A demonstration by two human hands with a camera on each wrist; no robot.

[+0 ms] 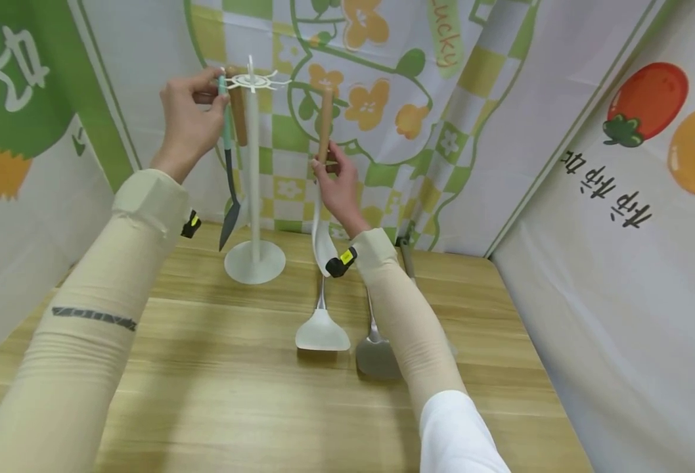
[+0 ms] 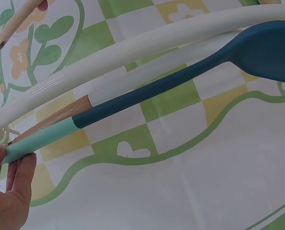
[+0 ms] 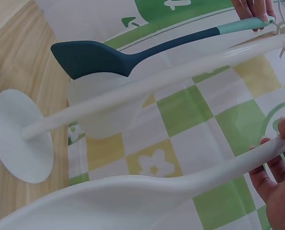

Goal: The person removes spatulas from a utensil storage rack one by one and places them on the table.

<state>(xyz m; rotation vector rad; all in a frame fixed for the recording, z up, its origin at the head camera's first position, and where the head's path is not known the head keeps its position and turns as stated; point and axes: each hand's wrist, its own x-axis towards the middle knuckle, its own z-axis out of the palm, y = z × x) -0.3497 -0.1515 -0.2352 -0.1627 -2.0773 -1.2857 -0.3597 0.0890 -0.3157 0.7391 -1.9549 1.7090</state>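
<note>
My left hand [image 1: 190,118] pinches the mint handle of a dark blue spatula [image 2: 152,91] near its top end, right at the hooks of a white utensil stand [image 1: 254,171]. The blade points down beside the pole. Behind it, a wooden-handled utensil [image 1: 238,108] with a pale head hangs from the stand. To the right of the pole, my right hand [image 1: 339,184] grips a white utensil [image 3: 132,196] low on its wooden handle [image 1: 326,125]. It is upright, with its broad, curved white head downward above the table.
A white turner [image 1: 322,332] and a grey turner [image 1: 377,358] lie on the wooden table [image 1: 235,394]. Another grey handle [image 1: 406,256] shows behind the right forearm, which covers part of it. The stand's round base [image 1: 238,266] is near the back edge. Printed curtains surround the table.
</note>
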